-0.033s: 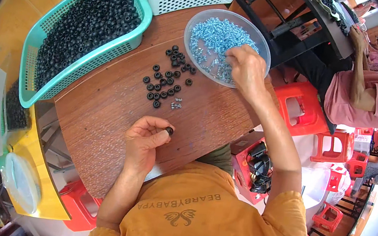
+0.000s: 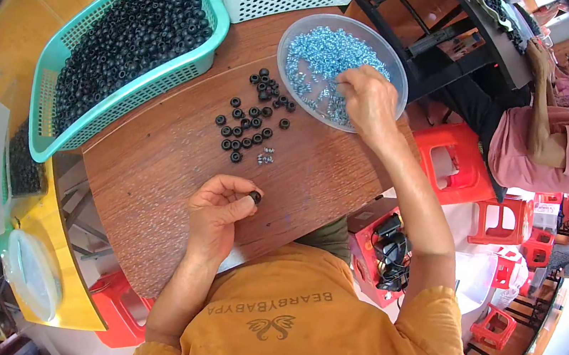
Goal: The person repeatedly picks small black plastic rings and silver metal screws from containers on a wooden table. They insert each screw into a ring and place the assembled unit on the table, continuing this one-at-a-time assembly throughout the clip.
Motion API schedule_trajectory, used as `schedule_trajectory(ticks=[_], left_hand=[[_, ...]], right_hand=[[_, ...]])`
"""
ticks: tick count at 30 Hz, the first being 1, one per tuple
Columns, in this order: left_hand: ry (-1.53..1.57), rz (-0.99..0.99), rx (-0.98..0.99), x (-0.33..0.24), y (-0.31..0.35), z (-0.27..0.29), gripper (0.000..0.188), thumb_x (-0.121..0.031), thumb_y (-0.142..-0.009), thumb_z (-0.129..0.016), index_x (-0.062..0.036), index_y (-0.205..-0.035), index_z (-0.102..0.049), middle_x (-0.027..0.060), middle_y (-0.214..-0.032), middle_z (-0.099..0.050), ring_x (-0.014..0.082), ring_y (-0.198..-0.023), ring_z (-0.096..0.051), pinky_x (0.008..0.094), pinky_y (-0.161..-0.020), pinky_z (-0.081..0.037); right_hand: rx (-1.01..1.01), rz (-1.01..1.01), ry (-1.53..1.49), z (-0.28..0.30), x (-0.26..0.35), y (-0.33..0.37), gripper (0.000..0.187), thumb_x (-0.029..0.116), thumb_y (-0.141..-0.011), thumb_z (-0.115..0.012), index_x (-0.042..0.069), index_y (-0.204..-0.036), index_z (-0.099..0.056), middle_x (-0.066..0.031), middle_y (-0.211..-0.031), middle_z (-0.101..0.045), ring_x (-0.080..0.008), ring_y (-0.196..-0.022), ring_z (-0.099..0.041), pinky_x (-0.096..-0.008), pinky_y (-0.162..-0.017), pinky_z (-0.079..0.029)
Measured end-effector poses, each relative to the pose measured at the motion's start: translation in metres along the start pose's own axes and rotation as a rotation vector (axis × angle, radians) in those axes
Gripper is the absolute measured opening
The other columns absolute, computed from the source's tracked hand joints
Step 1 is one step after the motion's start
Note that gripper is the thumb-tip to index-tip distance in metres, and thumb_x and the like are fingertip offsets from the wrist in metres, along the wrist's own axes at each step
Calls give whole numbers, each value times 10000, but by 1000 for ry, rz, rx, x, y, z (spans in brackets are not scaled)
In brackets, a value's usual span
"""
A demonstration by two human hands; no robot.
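Note:
My left hand (image 2: 216,213) pinches a small black ring-like part (image 2: 254,196) between thumb and fingertips, just above the near part of the brown table (image 2: 146,188). My right hand (image 2: 370,102) reaches over the rim of a round clear plastic bowl (image 2: 403,92). Its fingers are closed at the edge of a heap of tiny shiny bluish-silver pieces (image 2: 337,51); what they hold, if anything, is hidden. Several loose black ring-like parts (image 2: 248,122) lie on the table between the hands. Beside them is a little cluster of tiny silver pieces (image 2: 266,156).
A green perforated basket (image 2: 45,85) full of black parts stands at the far left. Behind the table is a white perforated basket (image 2: 285,5) with more. Red stools (image 2: 455,164) stand to the right, near a red box of dark items (image 2: 389,252). Another person in pink (image 2: 554,148) sits beyond.
My right hand has shifted very slightly to the left inside the bowl. My left hand and the black part in it have stayed put.

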State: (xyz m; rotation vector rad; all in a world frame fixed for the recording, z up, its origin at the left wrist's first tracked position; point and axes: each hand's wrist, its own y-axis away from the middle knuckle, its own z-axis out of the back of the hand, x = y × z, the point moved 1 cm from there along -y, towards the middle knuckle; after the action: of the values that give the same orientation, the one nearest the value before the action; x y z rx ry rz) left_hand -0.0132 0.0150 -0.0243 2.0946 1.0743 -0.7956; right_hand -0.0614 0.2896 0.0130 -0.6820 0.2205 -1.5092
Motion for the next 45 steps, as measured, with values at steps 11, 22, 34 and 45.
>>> schedule_trajectory(ticks=[11,22,34,45], left_hand=[[9,16,-29,-1,1,0,204,-1,-709,-705,31,-876,-592,149,-867,-626,174,-705,-581,268,-639,-483],[9,25,-11,-2,0,0,179,41,-724,-676,18,-887,-606,107,-856,-650,127,-735,-599,225,-650,-506],[-10,18,-34,-2,1,-3,215,-33,-705,-722,33,-866,-596,146,-859,-628,165,-675,-566,261,-626,-474],[-1,22,-25,-2,0,-1,203,-6,-710,-706,30,-877,-596,148,-872,-630,162,-682,-572,257,-631,-478]], right_hand=[[244,121,144,-18,7,-23,119,59,-594,-655,65,-712,-666,-143,-696,-558,-319,-734,-585,-433,-607,-466],[248,218,217,-28,1,-35,126,48,-614,-636,74,-733,-670,-146,-741,-572,-329,-747,-582,-419,-652,-470],[183,178,168,-10,-13,-30,123,13,-662,-646,80,-763,-665,-85,-696,-539,-262,-736,-574,-391,-623,-447],[396,472,275,-19,4,-37,195,49,-587,-678,54,-783,-680,-120,-743,-553,-277,-790,-564,-388,-666,-475]])
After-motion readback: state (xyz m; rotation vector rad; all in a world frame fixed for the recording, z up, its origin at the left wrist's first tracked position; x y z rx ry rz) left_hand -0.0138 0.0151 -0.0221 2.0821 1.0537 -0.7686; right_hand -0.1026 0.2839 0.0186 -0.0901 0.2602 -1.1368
